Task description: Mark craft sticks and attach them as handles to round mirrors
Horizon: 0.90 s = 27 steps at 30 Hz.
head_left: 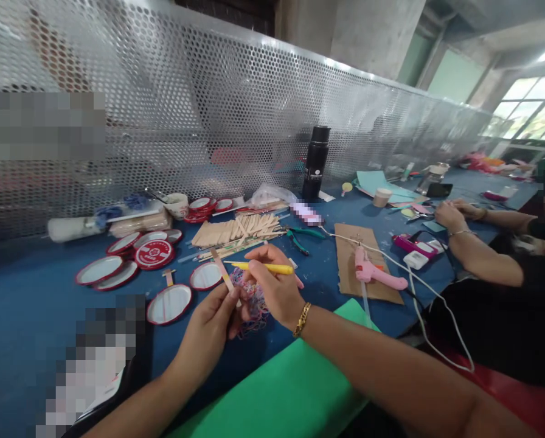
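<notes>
Between the thumb and fingers of my left hand (218, 313) stands a flat wooden craft stick (222, 269), tilted, with coloured bands on it. My right hand (275, 286) pinches a yellow pen-like tool (272, 267), whose thin tip points left towards the stick. I cannot tell whether tip and stick touch. Below both hands lies a tangle of pink and purple thread (254, 307), partly hidden by the fingers. A red-rimmed jar lid (205, 276) rests just left of the stick, and another lid (170, 304) lies nearer me.
Craft sticks (236, 230), stacked lids (154, 252) and green-handled pliers (297, 240) lie beyond my hands. To the right, a pink glue gun (377, 274) rests on cardboard (345, 255) beside a white cable (418, 310). A black bottle (317, 164) stands behind. A co-worker's hands (455, 213) are at far right.
</notes>
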### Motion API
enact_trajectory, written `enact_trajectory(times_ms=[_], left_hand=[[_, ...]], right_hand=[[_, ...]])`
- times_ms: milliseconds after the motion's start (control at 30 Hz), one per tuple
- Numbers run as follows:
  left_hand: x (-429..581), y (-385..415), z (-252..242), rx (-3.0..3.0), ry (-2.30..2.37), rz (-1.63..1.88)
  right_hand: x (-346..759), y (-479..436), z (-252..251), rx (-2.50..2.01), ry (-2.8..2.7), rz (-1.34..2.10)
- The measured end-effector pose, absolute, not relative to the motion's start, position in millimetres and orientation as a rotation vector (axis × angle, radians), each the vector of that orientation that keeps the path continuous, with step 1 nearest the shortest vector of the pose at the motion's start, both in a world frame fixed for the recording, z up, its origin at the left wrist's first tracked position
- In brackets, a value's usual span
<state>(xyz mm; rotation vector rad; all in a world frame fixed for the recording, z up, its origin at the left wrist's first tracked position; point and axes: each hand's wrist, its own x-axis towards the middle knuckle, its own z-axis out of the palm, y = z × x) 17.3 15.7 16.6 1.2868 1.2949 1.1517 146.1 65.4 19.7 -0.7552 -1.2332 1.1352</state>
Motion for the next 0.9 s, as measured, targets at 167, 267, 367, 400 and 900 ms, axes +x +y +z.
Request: enact_trajectory(times_ms=[167, 267, 367, 400, 900], left_hand=[[13, 14, 9, 1.284, 1.315, 1.139], [15, 14, 9, 1.261, 1.323, 1.134], [17, 13, 12, 1.249, 1.328, 1.135], [18, 13, 12, 1.248, 1.324, 1.136], [12, 12, 5, 1.269, 1.292, 1.085]], right_hand=[[155, 66, 16, -0.715, -1.401, 0.983], [156, 66, 18, -0.723, -1.465, 0.889], [155, 64, 19, -0.745, -1.476, 0.832], [154, 63, 19, -0.761, -1.484, 0.809], [159, 63, 23, -0.823, -1.543, 0.627]])
